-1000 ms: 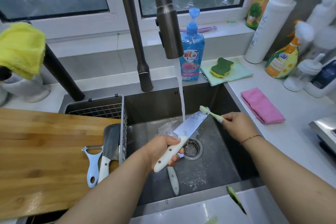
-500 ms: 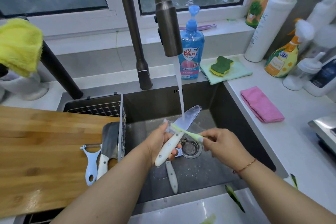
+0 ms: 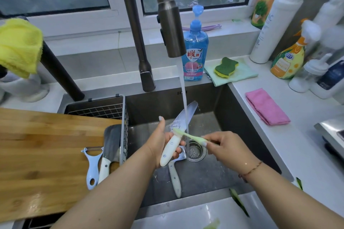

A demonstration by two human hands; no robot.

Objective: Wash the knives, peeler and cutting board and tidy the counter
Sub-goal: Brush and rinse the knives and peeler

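My left hand (image 3: 159, 141) grips the white handle of a knife (image 3: 183, 117) over the sink, its blade pointing up and away under the running water. My right hand (image 3: 226, 148) holds a pale green toothbrush (image 3: 188, 135) whose bristles rest where the blade meets the handle. A second white-handled knife (image 3: 175, 178) lies on the sink floor beneath. On the wooden cutting board (image 3: 42, 158) at the left lie a light blue peeler (image 3: 92, 167) and a cleaver (image 3: 109, 147) with a white handle.
The dark faucet (image 3: 170, 29) runs water into the steel sink (image 3: 223, 102) near the drain (image 3: 194, 151). A wire basket (image 3: 104, 109) sits at the sink's left. Blue dish soap (image 3: 194, 55), a green sponge (image 3: 226, 67), a pink cloth (image 3: 266, 107) and bottles stand on the right counter.
The toothbrush slid from the blade's tip down to the base near the handle. My left hand tilted the knife more upright and drew it slightly closer.
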